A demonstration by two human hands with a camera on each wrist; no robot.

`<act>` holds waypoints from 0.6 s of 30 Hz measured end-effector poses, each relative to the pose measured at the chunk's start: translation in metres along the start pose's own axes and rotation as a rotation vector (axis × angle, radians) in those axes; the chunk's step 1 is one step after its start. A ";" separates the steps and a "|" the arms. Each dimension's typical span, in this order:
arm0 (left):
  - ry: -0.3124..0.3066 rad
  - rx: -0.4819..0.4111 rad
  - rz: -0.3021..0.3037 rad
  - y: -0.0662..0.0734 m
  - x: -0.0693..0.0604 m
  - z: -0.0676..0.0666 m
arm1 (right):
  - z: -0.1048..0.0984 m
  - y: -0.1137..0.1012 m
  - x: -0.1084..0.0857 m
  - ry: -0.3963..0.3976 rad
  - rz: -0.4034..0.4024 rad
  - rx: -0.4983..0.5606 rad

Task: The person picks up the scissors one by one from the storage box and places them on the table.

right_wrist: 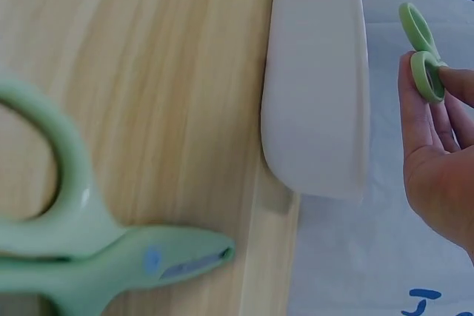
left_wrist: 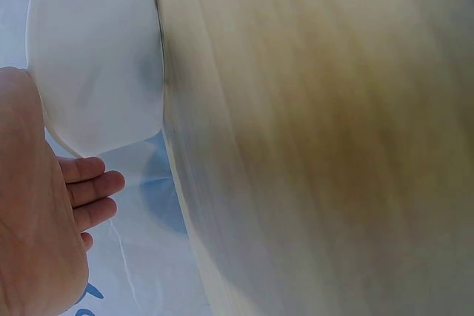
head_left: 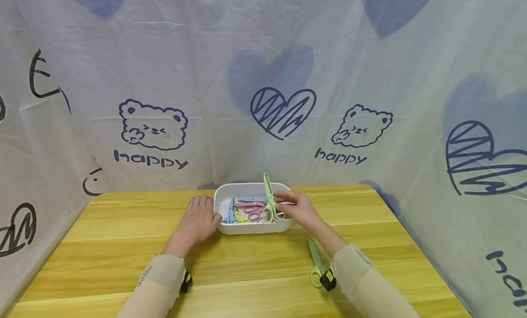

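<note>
Above the right part of a white plastic box [head_left: 252,229], my right hand [head_left: 302,211] pinches green scissors [head_left: 269,196] by a finger loop, blades upward. The right wrist view shows the thumb and fingers on that loop [right_wrist: 428,78]. My left hand [head_left: 199,219] rests against the box's left end, thumb at the wall, other fingers fairly straight; in the left wrist view its fingers [left_wrist: 92,190] extend beside the box's end. Inside the box lie pink scissors [head_left: 254,212], a yellow-handled piece [head_left: 240,216] and blue pieces [head_left: 230,212], partly overlapping.
A second pair of green scissors [head_left: 315,258] lies on the wooden table [head_left: 255,277], partly hidden by my right wrist's camera. Behind the table hangs a pale cloth [head_left: 218,139] printed with hearts and bears; the box stands close to it, at the far edge.
</note>
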State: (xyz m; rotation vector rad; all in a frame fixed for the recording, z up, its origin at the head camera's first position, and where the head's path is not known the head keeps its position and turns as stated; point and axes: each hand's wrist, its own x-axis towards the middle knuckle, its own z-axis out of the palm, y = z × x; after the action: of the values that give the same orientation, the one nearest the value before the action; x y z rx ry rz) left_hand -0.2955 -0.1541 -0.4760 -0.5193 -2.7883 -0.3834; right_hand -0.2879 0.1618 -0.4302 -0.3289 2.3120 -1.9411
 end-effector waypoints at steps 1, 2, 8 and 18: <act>0.003 0.000 0.003 0.000 0.000 0.000 | -0.001 0.000 -0.002 0.001 0.002 0.003; 0.002 0.001 0.004 -0.001 0.000 0.001 | -0.003 0.000 -0.004 0.004 0.006 0.009; 0.008 -0.004 0.008 -0.001 0.000 0.002 | -0.010 0.000 -0.017 0.021 0.013 0.016; -0.007 -0.005 0.000 0.000 0.000 0.001 | -0.021 0.005 -0.038 0.004 0.014 0.037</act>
State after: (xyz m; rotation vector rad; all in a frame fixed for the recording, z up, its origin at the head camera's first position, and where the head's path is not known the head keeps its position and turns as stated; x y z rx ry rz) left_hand -0.2958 -0.1537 -0.4771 -0.5231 -2.7948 -0.3892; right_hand -0.2561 0.1916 -0.4339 -0.3047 2.2717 -1.9763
